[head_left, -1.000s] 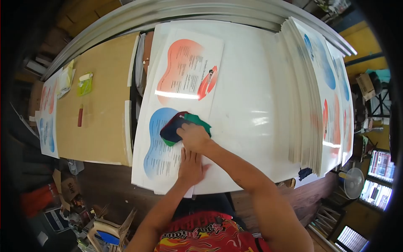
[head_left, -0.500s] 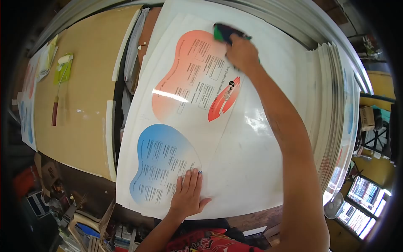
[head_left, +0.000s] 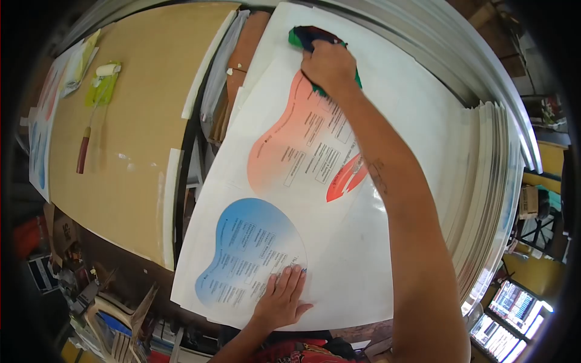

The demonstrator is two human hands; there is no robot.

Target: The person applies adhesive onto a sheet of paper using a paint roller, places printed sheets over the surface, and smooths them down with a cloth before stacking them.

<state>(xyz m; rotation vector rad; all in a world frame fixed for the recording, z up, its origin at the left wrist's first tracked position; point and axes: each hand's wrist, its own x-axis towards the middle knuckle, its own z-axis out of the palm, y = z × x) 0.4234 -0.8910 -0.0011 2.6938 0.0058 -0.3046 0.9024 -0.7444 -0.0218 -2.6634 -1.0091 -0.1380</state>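
Observation:
A large printed sheet (head_left: 275, 209) lies on the white board (head_left: 357, 260), with a salmon-coloured shape (head_left: 272, 142), a blue shape (head_left: 242, 236) and a red leaf-like logo (head_left: 347, 179). At the far end of the print, my right hand (head_left: 331, 65) is closed over a dark cloth (head_left: 308, 37) with green edges, pressed on the surface. My left hand (head_left: 283, 297) rests flat near the blue shape's lower right edge, fingers spread and holding nothing. My right forearm hides part of the logo.
On the left, a brown board (head_left: 142, 121) carries a paint roller (head_left: 97, 115) with a red handle. A stack of white sheets (head_left: 484, 181) stands at the right. A plastic chair (head_left: 121, 317) is at the lower left.
My right hand has moved slightly left with the cloth, now over the salmon shape's top. The whole view has shifted, so the print appears lower and further right. My left hand stays on the sheet.

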